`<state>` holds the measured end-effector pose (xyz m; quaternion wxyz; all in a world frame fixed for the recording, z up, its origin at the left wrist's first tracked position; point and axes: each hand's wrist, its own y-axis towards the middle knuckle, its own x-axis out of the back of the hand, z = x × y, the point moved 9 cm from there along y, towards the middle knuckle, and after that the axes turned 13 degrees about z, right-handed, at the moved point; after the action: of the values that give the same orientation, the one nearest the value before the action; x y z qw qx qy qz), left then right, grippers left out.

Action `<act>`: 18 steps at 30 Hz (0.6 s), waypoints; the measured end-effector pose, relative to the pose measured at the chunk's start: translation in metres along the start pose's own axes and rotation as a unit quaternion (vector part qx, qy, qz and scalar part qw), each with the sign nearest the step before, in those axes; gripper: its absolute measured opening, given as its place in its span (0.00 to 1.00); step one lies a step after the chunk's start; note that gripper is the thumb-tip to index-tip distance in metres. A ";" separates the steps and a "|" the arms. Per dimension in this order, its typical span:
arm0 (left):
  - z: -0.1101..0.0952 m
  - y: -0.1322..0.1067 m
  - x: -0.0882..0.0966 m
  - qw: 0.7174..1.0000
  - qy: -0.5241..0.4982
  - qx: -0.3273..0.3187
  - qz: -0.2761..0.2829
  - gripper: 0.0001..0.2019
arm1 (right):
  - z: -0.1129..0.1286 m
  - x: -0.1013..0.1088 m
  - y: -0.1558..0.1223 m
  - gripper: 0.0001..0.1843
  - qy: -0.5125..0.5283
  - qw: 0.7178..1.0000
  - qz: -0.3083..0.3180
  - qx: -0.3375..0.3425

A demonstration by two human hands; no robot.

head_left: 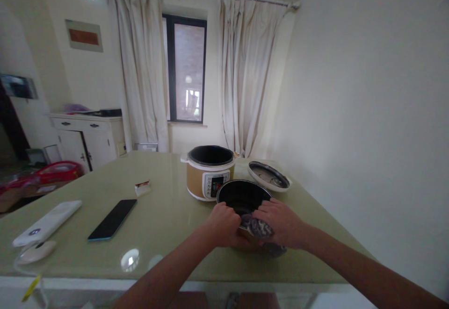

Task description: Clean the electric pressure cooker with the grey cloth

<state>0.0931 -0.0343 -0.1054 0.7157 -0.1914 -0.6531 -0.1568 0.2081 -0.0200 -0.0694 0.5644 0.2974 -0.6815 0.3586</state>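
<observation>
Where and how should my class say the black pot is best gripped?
Probably the black pot is best held by its rim, one hand at each side, coming from the near side: its round mouth is open, offering a thin edge, while the cooker stands behind it, likely hindering a far-side approach.

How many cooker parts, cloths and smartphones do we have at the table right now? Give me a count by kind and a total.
Cooker parts: 3 (electric cooker body, upturned lid, inner pot)
Grey patterned cloth: 1
Smartphone: 1
Total: 5
</observation>
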 end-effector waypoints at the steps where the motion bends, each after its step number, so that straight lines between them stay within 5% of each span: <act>1: -0.001 0.000 0.001 1.000 -0.005 0.006 0.000 0.35 | 0.004 0.001 0.002 0.28 0.001 1.000 0.001 0.000; 8: 0.006 -0.004 0.015 0.999 -0.020 -0.024 0.033 0.33 | -0.021 0.006 -0.005 0.36 0.109 0.994 -0.033 0.005; 14: 0.001 -0.004 0.009 0.999 -0.023 -0.025 0.002 0.33 | -0.054 0.017 0.006 0.27 0.271 0.962 -0.013 -0.002; 18: -0.008 -0.002 0.011 0.997 -0.054 -0.042 -0.038 0.33 | -0.068 0.034 0.027 0.25 0.148 0.985 -0.044 -0.084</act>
<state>0.1000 -0.0393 -0.0949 0.6645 -0.2040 -0.6904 -0.2007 0.2180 0.0511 -0.0326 0.6968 0.2222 -0.6048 0.3150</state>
